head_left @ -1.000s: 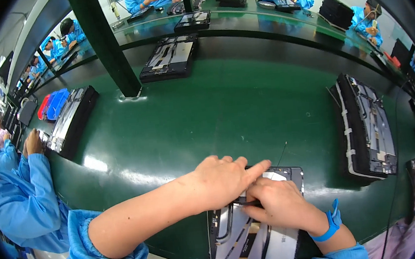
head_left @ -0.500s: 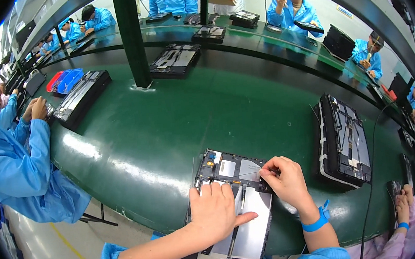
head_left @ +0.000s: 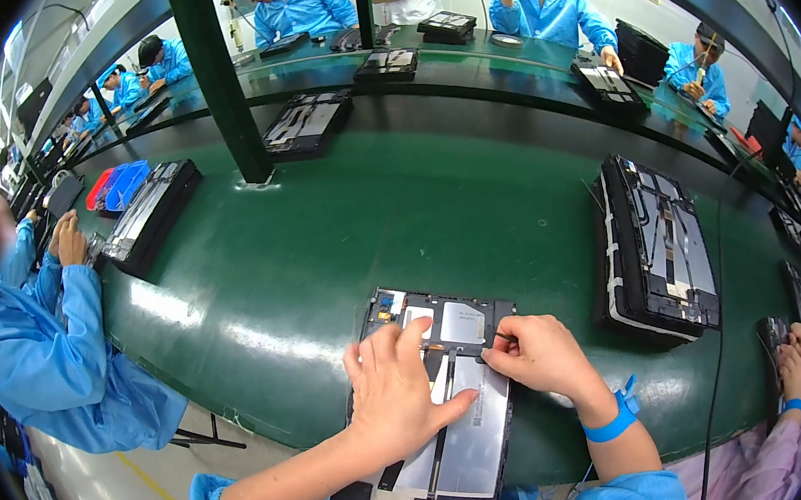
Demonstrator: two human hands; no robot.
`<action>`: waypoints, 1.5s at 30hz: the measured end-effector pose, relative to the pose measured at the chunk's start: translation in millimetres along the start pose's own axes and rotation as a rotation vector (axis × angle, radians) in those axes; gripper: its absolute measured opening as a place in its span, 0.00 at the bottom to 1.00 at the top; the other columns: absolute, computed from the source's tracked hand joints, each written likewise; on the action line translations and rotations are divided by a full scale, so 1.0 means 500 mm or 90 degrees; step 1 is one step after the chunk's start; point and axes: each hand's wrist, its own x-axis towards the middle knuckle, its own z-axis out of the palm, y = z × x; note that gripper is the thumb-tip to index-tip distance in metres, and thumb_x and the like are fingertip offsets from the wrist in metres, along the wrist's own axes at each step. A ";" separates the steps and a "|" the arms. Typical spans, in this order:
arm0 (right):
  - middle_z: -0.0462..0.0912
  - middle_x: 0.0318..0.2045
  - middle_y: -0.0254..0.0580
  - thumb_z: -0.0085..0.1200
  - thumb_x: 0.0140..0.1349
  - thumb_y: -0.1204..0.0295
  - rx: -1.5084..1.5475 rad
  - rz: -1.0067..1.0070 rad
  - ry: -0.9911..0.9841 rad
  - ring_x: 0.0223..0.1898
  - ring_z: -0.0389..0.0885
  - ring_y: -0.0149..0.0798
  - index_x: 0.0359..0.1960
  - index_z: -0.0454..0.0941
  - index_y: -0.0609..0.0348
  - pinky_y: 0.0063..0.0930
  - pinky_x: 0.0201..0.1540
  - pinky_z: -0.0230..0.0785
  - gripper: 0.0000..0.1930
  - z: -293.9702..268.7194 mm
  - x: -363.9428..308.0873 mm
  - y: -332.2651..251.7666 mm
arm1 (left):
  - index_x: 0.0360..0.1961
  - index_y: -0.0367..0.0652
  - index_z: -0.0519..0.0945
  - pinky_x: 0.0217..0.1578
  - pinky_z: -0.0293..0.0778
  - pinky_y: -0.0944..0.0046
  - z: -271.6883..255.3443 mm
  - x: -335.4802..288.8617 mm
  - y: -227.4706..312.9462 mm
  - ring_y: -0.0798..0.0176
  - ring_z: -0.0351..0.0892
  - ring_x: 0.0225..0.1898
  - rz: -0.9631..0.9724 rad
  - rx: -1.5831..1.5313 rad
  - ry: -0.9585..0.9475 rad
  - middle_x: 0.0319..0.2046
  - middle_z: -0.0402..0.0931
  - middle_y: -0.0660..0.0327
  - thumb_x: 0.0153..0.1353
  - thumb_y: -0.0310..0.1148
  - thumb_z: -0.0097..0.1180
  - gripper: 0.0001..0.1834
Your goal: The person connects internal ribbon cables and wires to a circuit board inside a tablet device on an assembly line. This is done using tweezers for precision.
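An opened tablet [head_left: 471, 417] with silver panels in a black frame rests at the near edge of the green bench, tilted slightly in the view. Across its left side lies my left hand [head_left: 394, 386], open, fingers spread and thumb pointing right over the panel. At the tablet's upper right edge my right hand [head_left: 536, 353] is closed in a pinch. Something small and dark shows at its fingertips, too little to name. A blue wrist strap [head_left: 612, 420] circles my right wrist.
A stack of opened tablets [head_left: 659, 254] stands to the right, near a hanging black cable [head_left: 721, 315]. Another stack [head_left: 151, 216] sits at left beside a blue bin [head_left: 129, 184] and a co-worker [head_left: 33, 334]. A green post [head_left: 216, 85] rises from the bench.
My left hand has shifted left and its fingers have spread over the tablet. My right hand has moved slightly down along the edge, still pinching. Across the bench, a co-worker has lowered a tablet.
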 end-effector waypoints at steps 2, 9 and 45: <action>0.73 0.12 0.42 0.53 0.41 0.66 0.003 0.020 0.003 0.15 0.72 0.38 0.14 0.70 0.62 0.25 0.19 0.62 0.11 -0.001 0.001 0.003 | 0.47 0.34 0.60 0.43 0.51 0.51 0.009 0.007 -0.003 0.52 0.60 0.43 0.257 0.203 0.201 0.41 0.62 0.51 0.36 0.49 0.58 0.40; 0.73 0.13 0.42 0.53 0.42 0.67 0.096 0.073 -0.062 0.15 0.72 0.36 0.15 0.71 0.63 0.25 0.20 0.62 0.11 -0.017 0.002 0.007 | 0.40 0.34 0.70 0.45 0.60 0.55 0.058 0.024 -0.034 0.56 0.65 0.42 0.404 0.092 -0.041 0.39 0.67 0.53 0.42 0.44 0.55 0.27; 0.68 0.08 0.41 0.51 0.36 0.73 0.148 0.066 -0.005 0.11 0.65 0.31 0.11 0.66 0.64 0.23 0.15 0.57 0.08 -0.004 -0.012 0.020 | 0.40 0.41 0.71 0.45 0.58 0.56 0.048 0.032 -0.021 0.55 0.65 0.41 0.387 0.080 -0.090 0.38 0.67 0.55 0.44 0.39 0.53 0.21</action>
